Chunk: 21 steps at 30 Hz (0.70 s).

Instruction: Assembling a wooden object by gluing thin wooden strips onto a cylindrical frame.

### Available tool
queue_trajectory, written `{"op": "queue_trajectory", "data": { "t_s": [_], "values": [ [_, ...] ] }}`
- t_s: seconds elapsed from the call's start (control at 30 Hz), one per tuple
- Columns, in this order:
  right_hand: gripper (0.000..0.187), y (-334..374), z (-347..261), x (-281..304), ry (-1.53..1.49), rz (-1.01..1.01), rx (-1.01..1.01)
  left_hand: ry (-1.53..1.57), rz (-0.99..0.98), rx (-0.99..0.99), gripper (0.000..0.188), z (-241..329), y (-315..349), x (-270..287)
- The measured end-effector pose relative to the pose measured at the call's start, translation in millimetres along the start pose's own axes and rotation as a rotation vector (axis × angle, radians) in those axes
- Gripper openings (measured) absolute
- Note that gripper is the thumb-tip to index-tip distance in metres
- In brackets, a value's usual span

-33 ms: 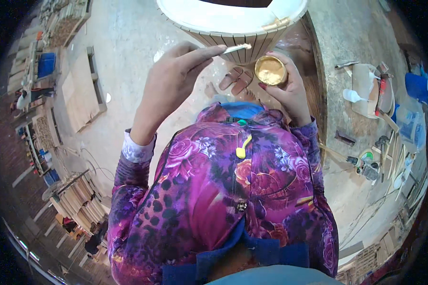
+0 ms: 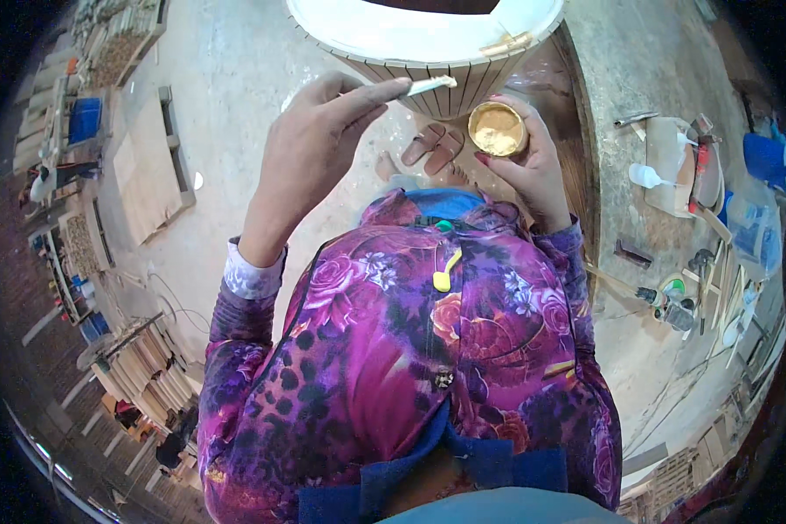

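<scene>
Between thumb and fingers, my left hand (image 2: 310,148) pinches a thin, pale, flat stick (image 2: 428,85), with a dab of cream-coloured paste on its far end. A small round tub (image 2: 498,129) of yellowish paste sits in my right hand (image 2: 537,162), its open top facing up and my fingers wrapped round its side. The stick's tip is to the left of the tub and above it in the picture, apart from it. Just beyond both hands stands a large rounded piece (image 2: 393,42) with a white top rim and a side of narrow wooden slats; a tan smear marks the rim's right part.
Sandals (image 2: 434,147) and feet show on the floor below the slatted piece. To the right lie a board (image 2: 670,166) with a white bottle, blue containers (image 2: 767,162), brushes and sticks. Wooden panels (image 2: 153,166) and stacked timber (image 2: 140,371) are on the left.
My left hand has shifted very slightly left and up with the stick. My right hand and the tub look unmoved.
</scene>
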State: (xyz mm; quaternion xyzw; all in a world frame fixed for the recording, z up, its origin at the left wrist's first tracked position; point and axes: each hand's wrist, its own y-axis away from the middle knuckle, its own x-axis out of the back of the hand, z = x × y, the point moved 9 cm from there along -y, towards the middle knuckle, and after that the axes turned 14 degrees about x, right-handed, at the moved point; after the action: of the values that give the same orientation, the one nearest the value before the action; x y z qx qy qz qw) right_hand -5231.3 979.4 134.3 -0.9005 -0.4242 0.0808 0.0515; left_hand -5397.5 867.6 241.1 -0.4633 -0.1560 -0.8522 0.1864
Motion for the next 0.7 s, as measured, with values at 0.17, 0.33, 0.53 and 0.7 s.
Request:
{"op": "queue_trajectory", "data": {
  "t_s": [0.17, 0.33, 0.53, 0.7],
  "values": [
    [0.06, -11.1, -7.7, 2.3, 0.014, 0.034, 0.077, -0.252, 0.236, -0.029, 0.036, -0.2, -4.8, 10.5],
    [0.059, -21.6, -10.5, 6.4, 0.021, 0.046, 0.108, -0.295, 0.294, -0.044, 0.04, 6.5, -8.0, 6.3],
    [0.06, -24.9, -5.7, 2.4, 0.012, 0.015, 0.096, -0.297, 0.346, -0.056, 0.041, 20.3, -11.7, 2.8],
    [0.057, -26.8, -2.6, 9.8, 0.058, 0.022, 0.123, -0.351, 0.418, -0.16, 0.047, 35.8, -12.0, -4.7]
  ]
}}
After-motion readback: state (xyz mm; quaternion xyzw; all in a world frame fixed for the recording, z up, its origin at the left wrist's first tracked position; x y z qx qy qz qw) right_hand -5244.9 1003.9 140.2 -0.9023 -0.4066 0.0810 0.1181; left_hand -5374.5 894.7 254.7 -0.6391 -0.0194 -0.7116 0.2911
